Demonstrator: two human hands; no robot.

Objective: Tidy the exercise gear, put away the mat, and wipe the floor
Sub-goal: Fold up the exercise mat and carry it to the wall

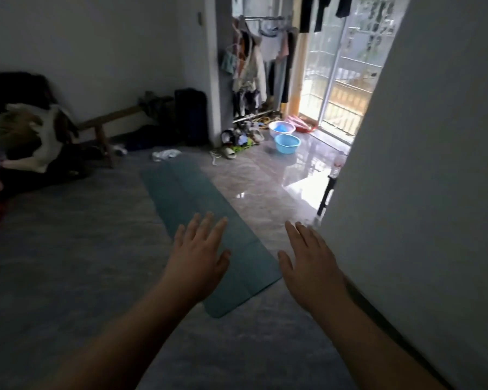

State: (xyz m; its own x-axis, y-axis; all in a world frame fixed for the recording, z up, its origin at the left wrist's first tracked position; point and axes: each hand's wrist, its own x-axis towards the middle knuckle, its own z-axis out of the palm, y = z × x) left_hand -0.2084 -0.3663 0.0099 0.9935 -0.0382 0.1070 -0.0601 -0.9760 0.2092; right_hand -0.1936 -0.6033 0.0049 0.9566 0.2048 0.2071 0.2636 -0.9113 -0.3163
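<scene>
The left hand (pixel 199 254) is spread flat with fingers extended, palm down, grasping nothing; it hangs over the near part of the yoga mat (pixel 197 209). The right hand (pixel 312 261) is likewise splayed and empty, held over the bare floor (pixel 68 263) just off the mat's right edge. Whether either palm touches anything below cannot be told from this angle; they look raised.

The teal mat lies fully unrolled and flat on the grey tiled floor, running from its near rounded corner, close below the hands, away toward the far wall. Nothing rests on it. So the putting-away of the mat looks not yet begun, and both hands seem poised to reach for its near end.

Beyond the mat's far end a crumpled white cloth or bag (pixel 166 155) sits on the floor; what it is stays unclear. Farther right, near the sliding glass door, stand two basins, one white (pixel 281 128) and one blue (pixel 287 143), beside a jumble of shoes (pixel 238 139) under a clothes rack (pixel 254 66).

No dumbbells, bands or other exercise gear can be made out, so that part cannot be judged. No mop or wiping cloth is in hand, and the wiping appears to remain undone.
</scene>
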